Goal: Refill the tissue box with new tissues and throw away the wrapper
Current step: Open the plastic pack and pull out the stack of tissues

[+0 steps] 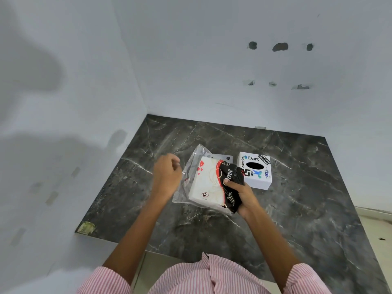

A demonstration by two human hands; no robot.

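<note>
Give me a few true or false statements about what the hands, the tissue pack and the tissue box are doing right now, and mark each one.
1. The right hand holds the tissue pack by its dark printed end. True.
2. The left hand is pressed flat on the counter. False: it is raised at the clear wrapper on the pack's left side.
3. The tissue box sits on the counter right of the pack. True.
4. A tissue sticks out of the box's oval slot. False: the slot shows only dark.
5. The pack is already out of its wrapper. False: clear plastic still surrounds it.
</note>
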